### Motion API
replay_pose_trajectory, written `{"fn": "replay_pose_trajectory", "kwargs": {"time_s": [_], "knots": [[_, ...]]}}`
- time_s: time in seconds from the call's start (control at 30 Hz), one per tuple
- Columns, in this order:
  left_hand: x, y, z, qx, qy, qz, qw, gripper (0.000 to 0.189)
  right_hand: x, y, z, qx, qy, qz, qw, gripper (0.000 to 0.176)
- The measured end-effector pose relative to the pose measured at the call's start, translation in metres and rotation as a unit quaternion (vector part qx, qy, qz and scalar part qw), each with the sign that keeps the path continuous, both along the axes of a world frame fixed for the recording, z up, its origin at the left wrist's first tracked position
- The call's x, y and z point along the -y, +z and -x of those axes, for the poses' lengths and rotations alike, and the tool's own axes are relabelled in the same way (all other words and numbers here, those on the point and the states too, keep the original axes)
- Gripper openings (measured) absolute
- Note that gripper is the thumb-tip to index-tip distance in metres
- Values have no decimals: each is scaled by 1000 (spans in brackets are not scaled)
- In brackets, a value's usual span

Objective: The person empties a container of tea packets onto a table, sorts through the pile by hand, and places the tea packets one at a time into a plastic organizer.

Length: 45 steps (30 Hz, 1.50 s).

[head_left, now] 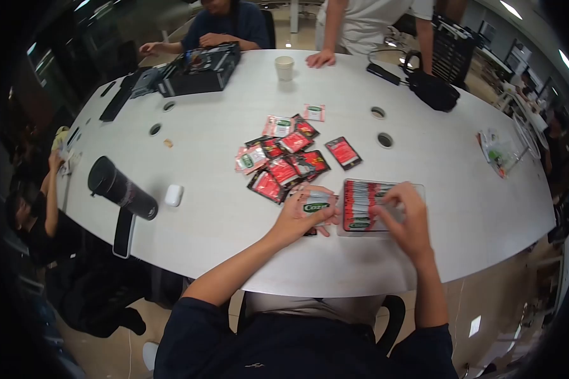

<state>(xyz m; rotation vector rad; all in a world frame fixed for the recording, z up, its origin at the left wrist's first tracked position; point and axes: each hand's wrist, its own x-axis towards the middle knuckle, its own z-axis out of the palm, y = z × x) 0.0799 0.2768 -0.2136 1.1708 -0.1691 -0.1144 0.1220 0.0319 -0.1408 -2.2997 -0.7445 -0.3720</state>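
My left hand [297, 221] is closed on a small pale sachet [315, 206] with a green oval label, just left of the box. A clear rectangular box [380, 234] holds a tight row of red, grey and green sachets [358, 205] standing on edge. Over the right part of this box is my right hand [411, 218], its thumb and bent fingers apart and nothing visible between them. Beyond my left hand lies a loose pile of red-and-black and pale pink sachets [284, 169]. A single red-and-black sachet [344, 153] rests right of the pile.
A dark tumbler [123, 189], a phone [124, 234] and a white earbud case [174, 195] are on the left. Farther back stand paper cups [284, 68] and a black computer case [202, 69]. A black bag [431, 90] lies back right. Several people are around the white table [474, 189].
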Motion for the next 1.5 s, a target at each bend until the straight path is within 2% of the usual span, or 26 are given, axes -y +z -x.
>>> {"fn": "replay_pose_trajectory", "kwargs": {"time_s": [0.03, 0.1, 0.2, 0.27, 0.4, 0.47, 0.5, 0.57, 0.63, 0.67, 0.7, 0.77, 0.8, 0.83, 0.87, 0.93, 1.1, 1.3, 1.5], "knots": [[4, -1, 0, -2, -7, -6, 1000, 36, -9, 3, 11, -16, 55, -45, 997, 30], [5, -7, 0, -5, -30, 5, 1000, 39, -29, 8, 21, 4, 99, -52, 994, 32], [5, -15, 0, 62, -39, -10, 997, 43, -51, 2, 19, 43, 72, -85, 993, 33], [2, -9, 4, 56, -49, -54, 996, 45, -54, 5, 18, -95, 125, -62, 986, 33], [7, 1, 6, 71, -36, -66, 995, 44, -55, -2, 15, -124, 118, -63, 983, 26], [8, 7, 6, 54, -49, -62, 995, 42, -51, -5, 14, -26, 106, -73, 991, 20], [8, 10, 7, 36, -50, -64, 996, 39, -47, -3, 13, -27, 104, -69, 992, 20], [11, 11, 7, 28, -26, -48, 998, 32, -37, 3, 7, 52, 87, -120, 988, 14], [6, 6, 6, 18, -39, 5, 999, 29, -21, 29, 7, 45, 48, -169, 983, 9], [6, 5, 6, 20, -31, -9, 999, 29, -9, 38, 6, 38, 17, -175, 984, 8], [5, 3, 5, 20, -14, -10, 1000, 29, 6, 44, 3, 67, 9, -150, 986, 8], [5, 1, 3, 30, -16, -6, 999, 32, 30, 52, 2, 38, 2, -112, 993, 9], [6, 4, 3, 34, -14, -5, 999, 29, 40, 49, 0, 22, -21, -46, 998, 9], [4, 3, 3, 35, -7, -2, 999, 29, 44, 44, -2, 8, -48, 22, 999, 9], [4, 1, 2, 30, -15, -9, 999, 29, 45, 35, -4, 10, -46, 26, 999, 9], [7, -1, 1, 24, -29, -13, 999, 28, 50, 7, -12, 25, -22, 122, 992, 9], [8, -1, 0, 26, -16, -13, 999, 28, 39, -29, -25, 40, -19, 143, 989, 8], [7, -5, -1, 21, -14, -28, 999, 27, 28, -34, -29, 51, -55, 127, 989, 8], [7, -1, 0, 17, -18, -18, 1000, 26, 23, -36, -30, 87, -71, 130, 985, 15]]}}
